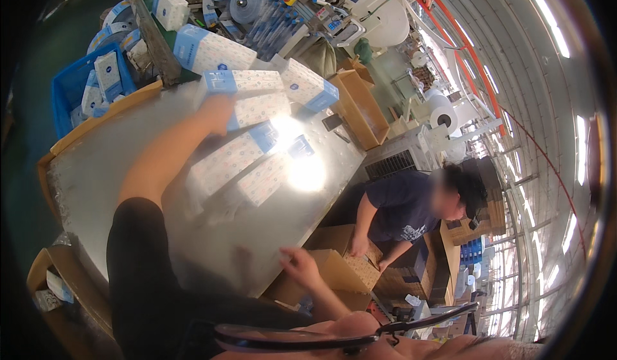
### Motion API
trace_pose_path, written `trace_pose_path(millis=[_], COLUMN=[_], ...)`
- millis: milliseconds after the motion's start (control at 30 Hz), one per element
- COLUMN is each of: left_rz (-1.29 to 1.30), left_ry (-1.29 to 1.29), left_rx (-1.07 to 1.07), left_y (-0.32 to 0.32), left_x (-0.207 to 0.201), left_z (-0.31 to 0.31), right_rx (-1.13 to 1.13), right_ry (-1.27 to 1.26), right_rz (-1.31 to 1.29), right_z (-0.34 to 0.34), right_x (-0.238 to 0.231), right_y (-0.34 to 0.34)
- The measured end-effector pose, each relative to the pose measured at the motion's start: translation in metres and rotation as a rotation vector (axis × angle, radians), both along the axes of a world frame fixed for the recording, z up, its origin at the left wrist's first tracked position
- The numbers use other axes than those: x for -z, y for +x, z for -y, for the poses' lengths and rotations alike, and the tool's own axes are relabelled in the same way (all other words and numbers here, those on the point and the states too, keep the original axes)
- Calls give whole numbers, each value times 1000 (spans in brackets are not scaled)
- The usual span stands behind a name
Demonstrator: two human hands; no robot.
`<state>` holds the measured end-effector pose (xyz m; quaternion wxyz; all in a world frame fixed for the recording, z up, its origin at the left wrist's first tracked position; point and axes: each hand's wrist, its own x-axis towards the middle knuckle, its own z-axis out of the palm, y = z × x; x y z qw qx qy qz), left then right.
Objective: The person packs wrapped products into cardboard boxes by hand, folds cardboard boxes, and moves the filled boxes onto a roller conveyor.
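Several soft tissue packs, white with a small print and blue ends, lie on a grey metal table (96, 180). My left hand (217, 113) reaches across it, closed at the near end of a tissue pack (262, 108). Another tissue pack (250, 79) lies right beyond that one, close to my fingers, which are partly hidden. Nearer to me, two slanting packs, a tissue pack (228, 158) and its neighbour pack (263, 179), lie side by side under a bright glare. My right hand (301, 267) hovers by the table's right edge, fingers apart, holding nothing.
More packs, including one tissue pack (215, 52), lie at the far end. A blue crate (61, 103) with packs stands far left. Right of the table, another person (402, 206) handles an open cardboard box (334, 267). A phone (332, 122) lies near an open carton (363, 113).
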<state>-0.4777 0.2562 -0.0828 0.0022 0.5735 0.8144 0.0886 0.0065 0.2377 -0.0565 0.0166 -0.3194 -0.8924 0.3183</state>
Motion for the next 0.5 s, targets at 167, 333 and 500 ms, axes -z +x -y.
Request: trace_pose_path(millis=[167,333,500], left_rz=[586,767,760], left_ry=[-592,226,126], left_rx=[-22,-111,-261], left_y=[12,96,182], left_x=[-9,28,1], left_z=[46,92,195], right_rx=[547,668,238], right_ry=[-538,-450,-476], right_rz=[-76,-217,12], right_z=[-88,-46,-11], right_x=[39,29,48], right_y=[-93,-138,-65])
